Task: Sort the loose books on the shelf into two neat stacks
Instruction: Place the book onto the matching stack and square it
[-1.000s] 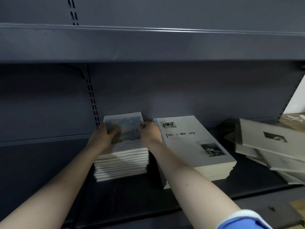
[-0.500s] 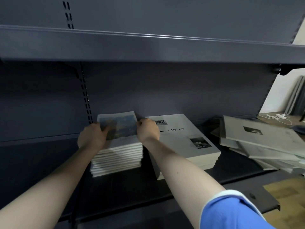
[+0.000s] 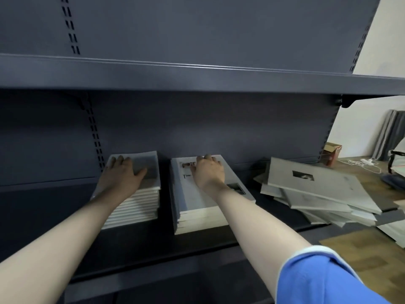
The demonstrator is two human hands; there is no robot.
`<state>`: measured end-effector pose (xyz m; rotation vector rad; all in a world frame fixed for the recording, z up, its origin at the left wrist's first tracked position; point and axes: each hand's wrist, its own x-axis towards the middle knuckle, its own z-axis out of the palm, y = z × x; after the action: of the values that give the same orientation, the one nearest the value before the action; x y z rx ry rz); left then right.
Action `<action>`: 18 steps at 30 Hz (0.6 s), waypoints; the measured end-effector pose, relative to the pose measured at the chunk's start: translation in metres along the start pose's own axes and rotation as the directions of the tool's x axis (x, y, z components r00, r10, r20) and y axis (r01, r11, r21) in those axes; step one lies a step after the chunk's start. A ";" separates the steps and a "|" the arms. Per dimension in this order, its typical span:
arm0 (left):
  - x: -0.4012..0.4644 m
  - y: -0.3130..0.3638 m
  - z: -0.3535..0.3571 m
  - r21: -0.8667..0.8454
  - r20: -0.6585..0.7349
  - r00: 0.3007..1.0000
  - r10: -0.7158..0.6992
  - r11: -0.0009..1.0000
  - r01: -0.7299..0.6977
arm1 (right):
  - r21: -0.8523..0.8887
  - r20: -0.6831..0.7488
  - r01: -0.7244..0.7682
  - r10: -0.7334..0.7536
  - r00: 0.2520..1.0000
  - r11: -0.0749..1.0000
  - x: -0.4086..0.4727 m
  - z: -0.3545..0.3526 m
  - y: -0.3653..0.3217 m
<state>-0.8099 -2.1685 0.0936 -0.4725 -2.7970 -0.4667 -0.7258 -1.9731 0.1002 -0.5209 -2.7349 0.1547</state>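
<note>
1. Left hand (image 3: pixel 122 174) lies palm-down, fingers straight and released, on the top cover of the small stack of thin white-edged books with a blue-grey picture cover (image 3: pixel 133 194), left of centre in the frame. It grasps nothing; the flat palm looks meant to press the pile level and hold it steady.
2. Right hand (image 3: pixel 208 172) rests on the larger stack of white paperback books with black lettering and a small film-strip photo on the cover (image 3: pixel 206 207), at frame centre. Its fingers (image 3: pixel 208 158) reach to the far edge of the cover and bend slightly over it. I cannot tell whether they hook that edge or only touch it; no book is lifted.
3. The 2 stacks sit side by side on the dark grey metal shelf (image 3: pixel 135 242), near each other but apart, a dark gap between them. Both look squared, edges roughly flush.
4. At the right of the frame, a loose pile of grey flat books with a small dark photo on the cover (image 3: pixel 317 189) lies fanned and tilted, overhanging the shelf end.
5. Judgement: the 2 stacks are formed and being trued; the grey pile is not yet sorted, so the task seems part done.
</note>
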 end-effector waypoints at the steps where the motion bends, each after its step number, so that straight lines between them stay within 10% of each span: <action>1: -0.003 0.012 0.001 0.018 0.003 1.000 -0.002 1.000 0.002 | -0.013 0.009 0.002 -0.002 1.000 1.000 -0.003 -0.004 0.013; 18: -0.042 0.279 0.063 -0.021 0.046 0.991 0.129 0.992 -0.128 | -0.084 0.072 -0.072 0.078 0.994 0.994 -0.020 -0.056 0.285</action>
<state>-0.6847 -1.9078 0.0971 -0.6718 -2.7876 -0.4587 -0.5928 -1.7143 0.0980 -0.6535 -2.8058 0.0828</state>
